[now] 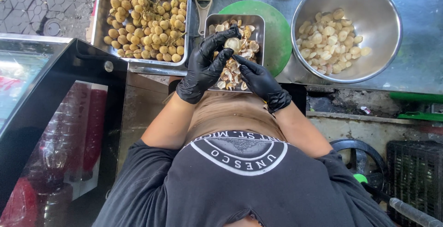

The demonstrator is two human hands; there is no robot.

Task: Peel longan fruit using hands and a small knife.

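Both hands wear black gloves and meet over a small rectangular steel tray (pixel 256 21) full of tan fruit shells. My left hand (pixel 207 65) curls its fingers around a pale, half-peeled round fruit (pixel 232 44), holding it above the tray. My right hand (pixel 258 80) sits just below and to the right, with fingertips pressed at the fruit's underside. The shells (pixel 232 74) lie piled in the tray beneath both hands.
A large steel tray (pixel 99 19) of unpeeled brown fruit on stems sits at the left. A round steel bowl (pixel 383 5) of peeled pale fruit stands at the right. A green lid (pixel 277 33) lies under the small tray, a peeler (pixel 203 8) beside it. A dark glass case (pixel 60 116) stands at left.
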